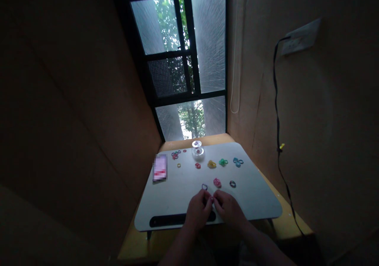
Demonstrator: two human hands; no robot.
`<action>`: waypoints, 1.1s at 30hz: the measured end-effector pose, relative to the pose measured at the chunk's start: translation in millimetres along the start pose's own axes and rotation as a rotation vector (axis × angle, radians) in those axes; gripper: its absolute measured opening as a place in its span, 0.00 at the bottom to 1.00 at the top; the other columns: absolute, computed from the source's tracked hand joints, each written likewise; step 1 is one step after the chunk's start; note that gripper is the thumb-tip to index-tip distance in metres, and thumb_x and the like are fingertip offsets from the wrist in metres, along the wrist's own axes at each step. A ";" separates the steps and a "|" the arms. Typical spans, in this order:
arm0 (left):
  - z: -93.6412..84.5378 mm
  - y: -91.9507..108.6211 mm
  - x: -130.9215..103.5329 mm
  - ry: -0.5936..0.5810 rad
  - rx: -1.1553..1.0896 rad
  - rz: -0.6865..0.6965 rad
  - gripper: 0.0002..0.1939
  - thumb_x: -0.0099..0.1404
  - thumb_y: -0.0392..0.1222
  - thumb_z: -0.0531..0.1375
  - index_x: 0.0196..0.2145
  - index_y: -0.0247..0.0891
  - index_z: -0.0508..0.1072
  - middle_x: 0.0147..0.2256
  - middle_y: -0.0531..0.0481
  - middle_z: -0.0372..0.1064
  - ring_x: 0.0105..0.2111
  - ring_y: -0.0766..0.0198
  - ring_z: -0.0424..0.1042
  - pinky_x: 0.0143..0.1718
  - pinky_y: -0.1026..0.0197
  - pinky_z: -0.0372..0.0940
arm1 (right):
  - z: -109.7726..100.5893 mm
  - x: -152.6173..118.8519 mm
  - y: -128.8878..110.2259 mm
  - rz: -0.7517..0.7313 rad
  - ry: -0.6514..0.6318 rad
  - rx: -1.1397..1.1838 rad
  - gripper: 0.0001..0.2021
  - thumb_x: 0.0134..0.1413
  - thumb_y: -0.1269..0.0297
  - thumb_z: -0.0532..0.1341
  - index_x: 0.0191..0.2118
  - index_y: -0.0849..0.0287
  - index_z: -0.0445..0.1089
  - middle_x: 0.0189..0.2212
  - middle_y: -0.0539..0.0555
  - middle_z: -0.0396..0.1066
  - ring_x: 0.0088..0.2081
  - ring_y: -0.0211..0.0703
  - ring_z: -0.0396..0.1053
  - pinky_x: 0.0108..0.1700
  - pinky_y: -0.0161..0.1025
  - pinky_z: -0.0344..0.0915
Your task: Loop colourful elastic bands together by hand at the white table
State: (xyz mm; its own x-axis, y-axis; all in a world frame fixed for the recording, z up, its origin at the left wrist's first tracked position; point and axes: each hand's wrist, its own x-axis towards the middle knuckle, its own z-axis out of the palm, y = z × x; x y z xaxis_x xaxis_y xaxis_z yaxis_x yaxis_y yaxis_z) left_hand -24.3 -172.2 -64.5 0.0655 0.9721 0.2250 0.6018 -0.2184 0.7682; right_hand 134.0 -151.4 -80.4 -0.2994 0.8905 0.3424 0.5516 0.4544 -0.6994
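My left hand (pixel 199 210) and my right hand (pixel 227 207) meet above the front edge of a white lap table (pixel 174 195). Their fingertips pinch a small pinkish thing (pixel 212 199) too small to make out. Just beyond my left hand lies a purple band (pixel 204 187). Past my right hand are a pink pile (pixel 217 183) and a dark ring (pixel 233 184). Farther back, small piles of bands run in a row: red (pixel 197 166), yellow (pixel 211 164), green (pixel 223 162) and blue (pixel 238 162).
Clear round containers (pixel 198 152) stand at the back, with mixed bands (pixel 175 154) and one yellow band (pixel 179 165) to their left. A blurred pink-screened object (pixel 160 168) lies at the left. A black strip (pixel 167 220) lines the front; a cable (pixel 276 100) hangs right.
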 end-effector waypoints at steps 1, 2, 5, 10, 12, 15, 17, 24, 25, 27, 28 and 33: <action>0.0 0.2 -0.1 0.000 0.000 -0.001 0.07 0.67 0.43 0.56 0.33 0.39 0.69 0.27 0.53 0.70 0.28 0.64 0.68 0.31 0.64 0.58 | -0.1 0.1 0.0 -0.001 0.001 -0.001 0.08 0.59 0.66 0.53 0.29 0.57 0.64 0.26 0.49 0.68 0.29 0.40 0.65 0.32 0.35 0.55; 0.1 0.3 -0.1 0.002 0.001 -0.001 0.07 0.67 0.43 0.56 0.32 0.39 0.69 0.27 0.53 0.70 0.28 0.64 0.68 0.31 0.64 0.58 | -0.1 0.1 0.1 -0.003 0.004 -0.003 0.09 0.59 0.67 0.53 0.28 0.57 0.64 0.25 0.49 0.68 0.29 0.40 0.65 0.32 0.35 0.55; 0.5 -0.3 -0.1 0.010 0.011 0.002 0.07 0.67 0.43 0.56 0.31 0.39 0.68 0.27 0.53 0.70 0.28 0.64 0.68 0.31 0.64 0.57 | 0.0 0.5 0.9 -0.004 0.013 -0.006 0.08 0.59 0.67 0.53 0.28 0.57 0.64 0.25 0.49 0.67 0.28 0.40 0.65 0.32 0.35 0.55; 0.6 -1.3 0.4 0.002 -0.003 0.006 0.07 0.67 0.43 0.56 0.32 0.39 0.68 0.27 0.53 0.70 0.28 0.64 0.68 0.31 0.64 0.58 | -0.8 0.5 0.5 0.002 0.007 -0.013 0.08 0.59 0.66 0.53 0.29 0.57 0.64 0.25 0.49 0.67 0.28 0.40 0.64 0.32 0.35 0.55; 0.7 -1.8 0.8 0.000 -0.007 0.003 0.07 0.67 0.43 0.56 0.32 0.39 0.68 0.28 0.53 0.71 0.29 0.64 0.68 0.32 0.64 0.58 | -0.8 0.5 0.5 0.005 0.001 -0.013 0.08 0.59 0.66 0.53 0.28 0.57 0.64 0.25 0.49 0.67 0.28 0.40 0.64 0.32 0.35 0.55; 1.3 -2.9 1.4 0.003 -0.006 -0.002 0.07 0.67 0.43 0.55 0.32 0.39 0.69 0.27 0.53 0.70 0.28 0.64 0.68 0.31 0.64 0.57 | 0.3 0.7 1.2 0.003 0.004 -0.018 0.09 0.59 0.66 0.53 0.28 0.57 0.64 0.25 0.49 0.67 0.29 0.40 0.65 0.32 0.35 0.55; 1.8 -3.5 1.5 0.005 0.005 -0.001 0.07 0.67 0.43 0.55 0.32 0.39 0.68 0.27 0.54 0.69 0.28 0.64 0.67 0.31 0.64 0.57 | 1.1 0.9 1.7 0.002 0.004 -0.024 0.09 0.58 0.67 0.53 0.28 0.57 0.64 0.25 0.49 0.67 0.28 0.40 0.64 0.32 0.36 0.54; 0.7 -1.3 0.4 -0.006 0.040 0.008 0.08 0.66 0.44 0.56 0.31 0.40 0.69 0.27 0.53 0.70 0.28 0.64 0.68 0.31 0.63 0.57 | -0.1 1.0 -0.2 0.003 0.003 0.003 0.09 0.59 0.67 0.53 0.28 0.57 0.64 0.25 0.49 0.68 0.28 0.40 0.65 0.32 0.35 0.55; 0.4 -0.9 0.3 -0.007 0.045 0.010 0.08 0.66 0.44 0.56 0.31 0.40 0.69 0.27 0.53 0.70 0.28 0.64 0.68 0.31 0.63 0.57 | -0.4 0.9 -0.5 0.005 0.002 0.008 0.09 0.59 0.66 0.53 0.28 0.57 0.64 0.25 0.49 0.68 0.29 0.40 0.65 0.32 0.35 0.56; -0.1 -0.8 0.1 -0.012 0.053 0.012 0.08 0.66 0.44 0.56 0.31 0.40 0.69 0.27 0.53 0.70 0.28 0.64 0.68 0.31 0.64 0.57 | -0.5 0.6 -0.8 0.006 0.000 0.009 0.09 0.59 0.66 0.52 0.28 0.57 0.64 0.25 0.49 0.68 0.29 0.41 0.66 0.32 0.35 0.56; -0.2 -1.0 0.1 -0.014 0.054 0.011 0.08 0.66 0.44 0.56 0.31 0.40 0.69 0.27 0.53 0.70 0.28 0.64 0.67 0.30 0.64 0.56 | -0.3 0.4 -0.7 0.005 0.002 0.006 0.09 0.59 0.66 0.52 0.28 0.57 0.64 0.26 0.50 0.68 0.29 0.41 0.66 0.33 0.35 0.56; 1.3 -3.5 0.5 -0.012 0.054 0.014 0.08 0.66 0.43 0.56 0.31 0.39 0.69 0.26 0.53 0.69 0.27 0.65 0.66 0.30 0.64 0.56 | 0.3 0.0 -0.4 0.010 0.007 0.009 0.08 0.59 0.66 0.52 0.29 0.56 0.64 0.26 0.50 0.69 0.29 0.41 0.66 0.33 0.35 0.57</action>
State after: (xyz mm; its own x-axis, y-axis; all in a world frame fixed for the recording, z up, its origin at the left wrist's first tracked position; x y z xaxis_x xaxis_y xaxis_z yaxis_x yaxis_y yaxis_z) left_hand -25.3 -170.8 -67.9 0.0837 0.9701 0.2280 0.6430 -0.2273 0.7314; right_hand 133.5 -151.5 -80.3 -0.2882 0.8954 0.3395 0.5476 0.4449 -0.7086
